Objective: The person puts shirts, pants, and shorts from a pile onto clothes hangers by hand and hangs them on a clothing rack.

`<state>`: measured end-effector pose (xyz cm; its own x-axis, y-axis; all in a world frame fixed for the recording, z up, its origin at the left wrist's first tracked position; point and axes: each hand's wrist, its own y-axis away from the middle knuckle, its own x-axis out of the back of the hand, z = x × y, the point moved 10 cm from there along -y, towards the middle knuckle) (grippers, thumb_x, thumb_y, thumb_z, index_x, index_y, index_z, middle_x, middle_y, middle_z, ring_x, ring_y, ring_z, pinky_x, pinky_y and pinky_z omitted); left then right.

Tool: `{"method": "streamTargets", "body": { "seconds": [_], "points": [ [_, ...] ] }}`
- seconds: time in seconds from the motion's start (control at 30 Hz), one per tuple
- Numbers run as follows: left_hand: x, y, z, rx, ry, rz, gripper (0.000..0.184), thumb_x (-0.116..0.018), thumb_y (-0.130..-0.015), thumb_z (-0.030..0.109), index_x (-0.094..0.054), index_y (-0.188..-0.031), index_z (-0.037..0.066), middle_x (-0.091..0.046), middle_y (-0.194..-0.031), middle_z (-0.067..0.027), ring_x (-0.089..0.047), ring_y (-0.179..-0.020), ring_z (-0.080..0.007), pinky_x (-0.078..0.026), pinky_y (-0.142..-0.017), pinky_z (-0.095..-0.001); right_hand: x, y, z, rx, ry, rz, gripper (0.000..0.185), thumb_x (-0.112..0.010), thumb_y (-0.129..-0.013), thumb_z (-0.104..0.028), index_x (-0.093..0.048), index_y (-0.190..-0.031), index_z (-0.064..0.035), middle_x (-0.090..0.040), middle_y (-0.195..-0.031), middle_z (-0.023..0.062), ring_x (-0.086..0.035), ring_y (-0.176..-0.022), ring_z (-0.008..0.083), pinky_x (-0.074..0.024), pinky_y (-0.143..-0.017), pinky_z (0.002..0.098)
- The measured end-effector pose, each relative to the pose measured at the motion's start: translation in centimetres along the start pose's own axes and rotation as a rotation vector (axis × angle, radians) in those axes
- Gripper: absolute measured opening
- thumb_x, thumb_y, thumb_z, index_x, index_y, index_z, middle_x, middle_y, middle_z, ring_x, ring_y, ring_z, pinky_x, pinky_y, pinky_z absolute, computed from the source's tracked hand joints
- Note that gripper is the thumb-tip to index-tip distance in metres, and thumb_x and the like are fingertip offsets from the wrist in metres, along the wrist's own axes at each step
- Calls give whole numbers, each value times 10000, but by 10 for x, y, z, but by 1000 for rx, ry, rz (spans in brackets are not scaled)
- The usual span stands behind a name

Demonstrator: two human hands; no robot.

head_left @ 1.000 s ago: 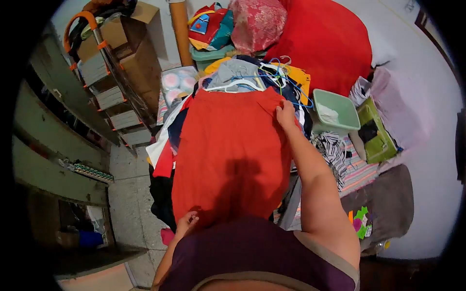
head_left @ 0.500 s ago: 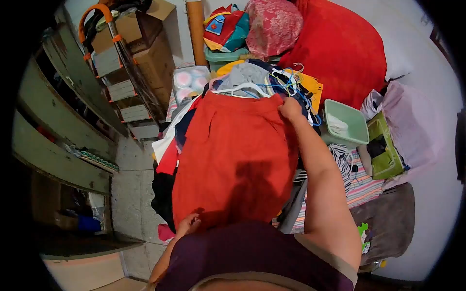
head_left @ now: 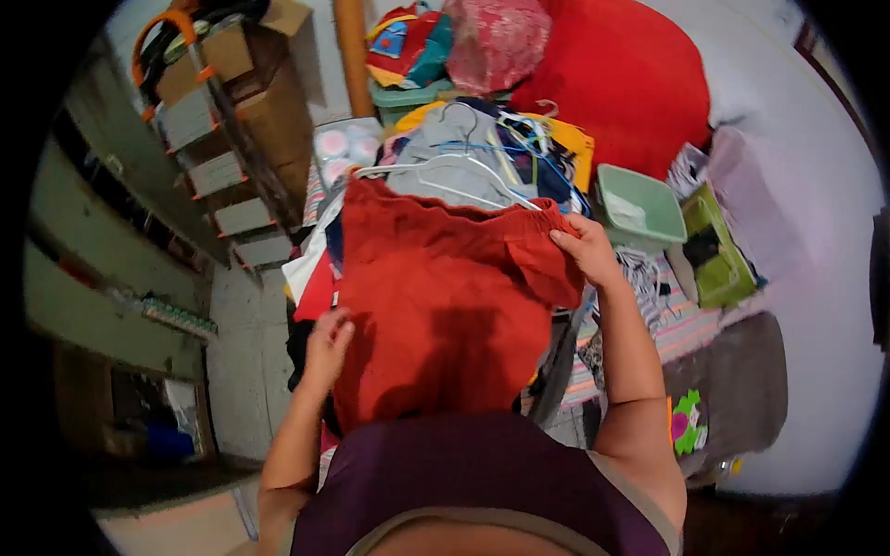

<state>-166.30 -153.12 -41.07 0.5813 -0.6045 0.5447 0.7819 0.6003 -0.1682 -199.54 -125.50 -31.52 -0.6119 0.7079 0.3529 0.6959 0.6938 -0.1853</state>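
Note:
A red-orange skirt (head_left: pixel 436 296) with a gathered waistband is spread in front of me over a heap of clothes. My right hand (head_left: pixel 586 248) grips the right corner of its waistband, thumb on top. Close by the skirt's left edge is my left hand (head_left: pixel 327 350), its fingers loosely bent and apart, with nothing visible in them. A white hanger (head_left: pixel 454 163) lies along the waistband, its lower right part behind the cloth. Beneath and beyond it is a grey garment (head_left: pixel 431 139).
At right stand a pale green bin (head_left: pixel 649 199) and a lime-green crate (head_left: pixel 718 250). A stepladder (head_left: pixel 218 171) leans by cardboard boxes at left, beside open cabinets (head_left: pixel 120 269). A large red bundle (head_left: pixel 616 83) sits at the back.
My left hand has moved up along the skirt's left edge. My right hand has drawn the waistband corner down and slightly right, exposing more of the hanger; the cloth is now wrinkled.

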Motion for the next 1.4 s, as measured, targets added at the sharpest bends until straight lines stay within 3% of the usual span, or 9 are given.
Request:
{"method": "streamTargets", "body": {
  "seconds": [0.13, 0.27, 0.43, 0.53, 0.7, 0.8, 0.93, 1.13, 1.4],
  "points": [
    [41, -43, 42, -203, 102, 92, 440, -532, -849, 119, -436, -1270, 34, -440, -1292, -110, -416, -1189, -232, -324, -975, -309, 13, 73, -33, -75, -206, 28, 128, -620, -824, -145, -594, -865, -27, -558, -798, -30, -489, -725, 54, -414, -663, 220],
    [62, -73, 79, -284, 415, 39, 566, -500, -849, 83, -296, -1377, 70, -290, -1411, -130, -325, -1274, -230, -290, -1008, -327, 19, 152, -79, -85, -189, 151, 140, -626, -810, -137, -601, -886, -23, -577, -832, -20, -516, -736, 62, -429, -669, 225],
    [42, -56, 113, -237, 735, -412, 412, -464, -932, 226, -442, -1267, -14, -580, -1109, -93, -552, -973, -149, -412, -868, -260, 8, 266, -119, -185, -185, 359, 209, -646, -787, -216, -603, -869, -28, -576, -819, -16, -519, -733, 63, -428, -637, 225],
    [14, -27, 118, -258, 873, -723, 390, -470, -931, 264, -519, -1171, -40, -599, -1058, -100, -565, -932, -149, -430, -839, -259, -1, 339, -138, -203, -1, 465, 229, -631, -799, -256, -591, -814, -31, -539, -752, -30, -477, -684, 49, -385, -574, 213],
    [5, 47, 152, -220, 967, -1144, 422, -584, -846, 311, -574, -1072, -45, -625, -981, -85, -570, -882, -127, -439, -792, -246, -43, 443, -175, -201, 56, 659, 255, -587, -830, -255, -572, -755, -12, -490, -701, -40, -426, -647, 49, -354, -573, 214],
    [-6, 72, 145, -312, 638, -1302, 689, -685, -679, 570, -598, -989, -40, -603, -920, -56, -555, -863, -136, -430, -776, -255, -73, 487, -214, -213, 87, 767, 264, -594, -833, -255, -585, -774, 2, -506, -723, -35, -439, -665, 55, -376, -594, 224],
    [-3, 104, 183, -588, 489, -1405, 557, -628, -775, 485, -625, -956, -42, -582, -913, -37, -523, -838, -119, -395, -746, -231, -97, 547, -243, -238, 85, 881, 269, -599, -834, -257, -598, -803, 10, -527, -746, -27, -453, -684, 60, -389, -613, 224],
    [4, 147, 237, -817, 544, -1224, 376, -492, -915, 312, -616, -1052, -16, -561, -983, -27, -489, -925, -131, -343, -857, -248, -137, 632, -273, -288, 123, 1023, 307, -601, -843, -295, -597, -804, 9, -520, -741, -37, -453, -687, 56, -383, -619, 217],
    [31, 228, 294, -999, 572, -1238, 411, -476, -912, 334, -625, -1015, -35, -592, -978, -77, -522, -953, -175, -350, -882, -288, -205, 730, -319, -341, 107, 1209, 324, -598, -846, -316, -605, -821, 6, -540, -742, -33, -471, -702, 60, -392, -630, 217]
  ]
}}
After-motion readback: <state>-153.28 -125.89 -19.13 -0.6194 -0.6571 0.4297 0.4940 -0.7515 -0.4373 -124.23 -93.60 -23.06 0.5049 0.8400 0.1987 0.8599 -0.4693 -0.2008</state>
